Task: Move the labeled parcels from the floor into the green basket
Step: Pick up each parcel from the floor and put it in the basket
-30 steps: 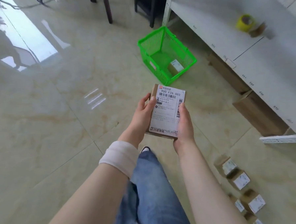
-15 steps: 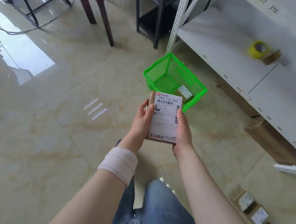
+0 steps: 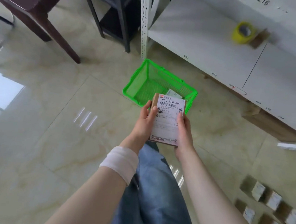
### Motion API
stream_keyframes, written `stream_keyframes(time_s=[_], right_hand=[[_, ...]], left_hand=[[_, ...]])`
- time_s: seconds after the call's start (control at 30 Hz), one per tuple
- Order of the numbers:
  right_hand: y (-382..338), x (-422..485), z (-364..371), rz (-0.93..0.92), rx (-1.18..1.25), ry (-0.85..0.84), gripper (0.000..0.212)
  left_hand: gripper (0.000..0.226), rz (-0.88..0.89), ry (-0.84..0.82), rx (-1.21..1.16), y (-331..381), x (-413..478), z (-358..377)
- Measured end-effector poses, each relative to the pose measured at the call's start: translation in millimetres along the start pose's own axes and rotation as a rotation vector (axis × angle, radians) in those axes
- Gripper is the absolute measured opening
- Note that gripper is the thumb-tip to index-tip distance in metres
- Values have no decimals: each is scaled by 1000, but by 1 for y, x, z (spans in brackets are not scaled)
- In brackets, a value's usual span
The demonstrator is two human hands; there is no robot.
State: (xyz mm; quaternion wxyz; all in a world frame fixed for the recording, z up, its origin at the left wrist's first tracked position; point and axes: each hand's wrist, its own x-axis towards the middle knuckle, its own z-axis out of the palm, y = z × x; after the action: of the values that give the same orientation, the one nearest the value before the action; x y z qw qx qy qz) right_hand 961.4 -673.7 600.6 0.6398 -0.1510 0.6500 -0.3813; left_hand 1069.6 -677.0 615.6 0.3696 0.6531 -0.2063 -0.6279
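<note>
I hold a brown labeled parcel (image 3: 167, 119) with a white shipping label in both hands, chest-high over the floor. My left hand (image 3: 144, 123) grips its left edge, thumb on the label. My right hand (image 3: 184, 131) grips its right edge. The green basket (image 3: 140, 82) stands on the floor just beyond the parcel, which hides its near rim. One labeled parcel (image 3: 174, 93) lies inside the basket. Several more labeled parcels (image 3: 274, 200) sit in rows on the floor at the lower right.
A white shelf unit (image 3: 215, 52) runs along the right, with a yellow tape roll (image 3: 244, 33) on it and cardboard boxes (image 3: 270, 125) under it. A dark chair leg (image 3: 61, 44) and a black stand (image 3: 117, 24) rise behind the basket. My jeans-clad leg (image 3: 155, 189) is below.
The basket has come closer and now sits just behind the parcel as I walk toward it. Both hands keep the same hold on the parcel.
</note>
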Motion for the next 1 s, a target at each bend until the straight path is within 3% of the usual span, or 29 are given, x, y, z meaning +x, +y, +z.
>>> stream_keyframes(time_s=[0.23, 0.5, 0.67, 0.83, 1.0], right_hand=[[-8, 148, 4, 45, -16, 88, 37], [102, 376, -7, 59, -9, 198, 40], [162, 471, -22, 68, 91, 283, 33], [206, 523, -27, 97, 267, 309, 54], [230, 524, -26, 281, 504, 410, 76]], left_hand=[[53, -63, -100, 63, -6, 153, 33], [59, -325, -185, 201, -116, 407, 47], [60, -336, -281, 345, -184, 512, 63], [52, -243, -260, 441, -217, 575, 74], [57, -192, -134, 420, -241, 599, 90]])
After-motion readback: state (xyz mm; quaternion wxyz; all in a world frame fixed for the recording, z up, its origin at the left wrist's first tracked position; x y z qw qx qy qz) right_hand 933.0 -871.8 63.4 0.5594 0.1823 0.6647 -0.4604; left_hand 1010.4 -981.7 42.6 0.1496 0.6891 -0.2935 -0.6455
